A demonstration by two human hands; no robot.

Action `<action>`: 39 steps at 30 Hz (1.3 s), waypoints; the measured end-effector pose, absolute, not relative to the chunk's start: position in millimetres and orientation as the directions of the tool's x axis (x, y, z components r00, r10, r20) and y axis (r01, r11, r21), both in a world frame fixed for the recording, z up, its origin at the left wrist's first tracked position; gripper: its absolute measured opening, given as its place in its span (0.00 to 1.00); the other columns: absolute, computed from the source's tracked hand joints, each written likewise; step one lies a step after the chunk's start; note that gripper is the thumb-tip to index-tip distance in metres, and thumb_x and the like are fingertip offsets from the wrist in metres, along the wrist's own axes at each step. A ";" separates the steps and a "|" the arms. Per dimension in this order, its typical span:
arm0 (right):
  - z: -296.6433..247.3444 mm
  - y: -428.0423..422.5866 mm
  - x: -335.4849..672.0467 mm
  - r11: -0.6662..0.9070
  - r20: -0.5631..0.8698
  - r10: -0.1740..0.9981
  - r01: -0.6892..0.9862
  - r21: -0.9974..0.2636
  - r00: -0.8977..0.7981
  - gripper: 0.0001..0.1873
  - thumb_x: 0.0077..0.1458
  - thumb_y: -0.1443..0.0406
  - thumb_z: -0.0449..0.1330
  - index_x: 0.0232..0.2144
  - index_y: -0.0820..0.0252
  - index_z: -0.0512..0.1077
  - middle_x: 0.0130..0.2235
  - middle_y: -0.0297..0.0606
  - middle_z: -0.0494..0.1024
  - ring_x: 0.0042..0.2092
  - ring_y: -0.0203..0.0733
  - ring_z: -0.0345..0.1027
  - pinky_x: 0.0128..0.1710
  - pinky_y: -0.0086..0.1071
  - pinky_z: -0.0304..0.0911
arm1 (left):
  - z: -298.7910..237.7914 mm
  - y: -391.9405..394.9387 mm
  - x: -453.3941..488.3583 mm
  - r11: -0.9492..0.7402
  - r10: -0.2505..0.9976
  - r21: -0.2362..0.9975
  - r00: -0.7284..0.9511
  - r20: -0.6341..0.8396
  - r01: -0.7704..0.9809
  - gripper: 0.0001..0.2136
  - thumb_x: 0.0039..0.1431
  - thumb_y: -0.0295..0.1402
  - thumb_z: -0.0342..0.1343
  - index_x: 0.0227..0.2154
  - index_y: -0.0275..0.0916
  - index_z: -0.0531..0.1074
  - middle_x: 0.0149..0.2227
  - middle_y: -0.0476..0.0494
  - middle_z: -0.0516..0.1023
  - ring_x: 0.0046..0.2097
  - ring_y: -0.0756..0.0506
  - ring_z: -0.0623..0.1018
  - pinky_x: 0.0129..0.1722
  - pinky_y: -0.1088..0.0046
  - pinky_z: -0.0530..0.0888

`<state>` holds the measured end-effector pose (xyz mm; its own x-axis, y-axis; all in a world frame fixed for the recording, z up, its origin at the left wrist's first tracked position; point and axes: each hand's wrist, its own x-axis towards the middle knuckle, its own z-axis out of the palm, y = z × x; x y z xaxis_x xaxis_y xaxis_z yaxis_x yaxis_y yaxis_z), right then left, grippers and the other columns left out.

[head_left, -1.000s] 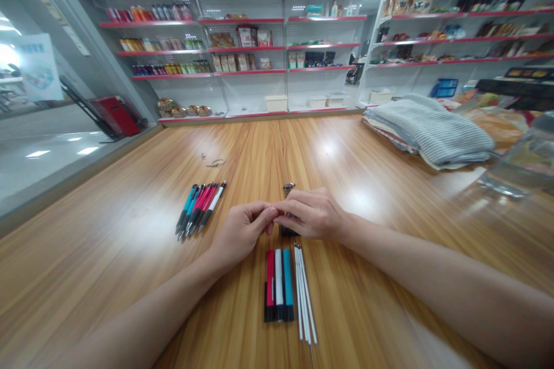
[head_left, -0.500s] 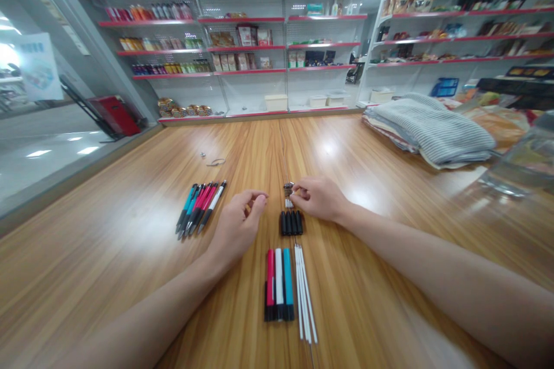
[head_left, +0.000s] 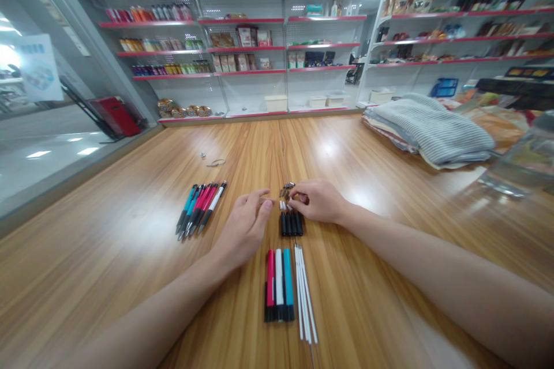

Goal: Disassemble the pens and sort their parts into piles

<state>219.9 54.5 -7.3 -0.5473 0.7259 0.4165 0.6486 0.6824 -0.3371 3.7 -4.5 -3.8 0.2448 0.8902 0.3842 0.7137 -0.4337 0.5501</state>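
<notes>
My right hand (head_left: 319,200) is closed in a pinch over a row of small white pen parts (head_left: 281,206); its fingertips hide part of the row, and I cannot make out what is between them. Just beyond lie small metal pen parts (head_left: 285,189). Nearer to me sit several black rubber grips (head_left: 291,223), side by side. To the left of these, my left hand (head_left: 246,223) is open and holds nothing, its fingers stretched toward the white parts. Closer still are a red, a white and a blue pen barrel (head_left: 279,285) and several white refills (head_left: 305,294).
Several whole pens (head_left: 200,207) lie together at the left. A wire loop (head_left: 216,162) is behind them. Folded striped cloth (head_left: 433,127) and a clear container (head_left: 523,155) stand at the right. Stocked shelves (head_left: 242,73) rise past the table's far edge.
My right fingertips have moved slightly toward me, and the small white parts now show farther left. My left hand has opened, its fingers reaching a little more to the right.
</notes>
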 end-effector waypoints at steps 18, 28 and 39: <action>-3.4 63.2 238.3 0.805 0.397 0.584 0.443 -0.395 -0.708 0.09 0.52 0.63 0.62 0.36 0.59 0.76 0.25 0.33 0.72 0.27 0.32 0.63 0.29 0.26 0.53 | -3.3 -6.3 4.2 -0.473 0.878 0.565 0.308 0.366 0.676 0.18 0.68 0.40 0.38 0.48 0.40 0.70 0.55 0.44 0.69 0.58 0.44 0.65 0.59 0.60 0.61; -4.9 63.4 237.9 0.800 0.388 0.590 0.449 -0.398 -0.708 0.05 0.52 0.65 0.62 0.32 0.59 0.76 0.27 0.33 0.75 0.27 0.33 0.64 0.29 0.26 0.55 | -1.7 -7.3 4.2 -0.480 0.875 0.576 0.315 0.368 0.662 0.18 0.68 0.40 0.38 0.47 0.39 0.70 0.55 0.41 0.70 0.58 0.43 0.65 0.59 0.59 0.61; -7.5 66.4 236.3 0.821 0.400 0.559 0.417 -0.390 -0.726 0.07 0.54 0.62 0.61 0.30 0.60 0.76 0.28 0.35 0.76 0.28 0.33 0.66 0.30 0.26 0.56 | -2.0 -7.5 4.6 -0.486 0.872 0.567 0.331 0.360 0.665 0.17 0.68 0.39 0.38 0.46 0.41 0.71 0.56 0.44 0.68 0.59 0.45 0.65 0.60 0.61 0.61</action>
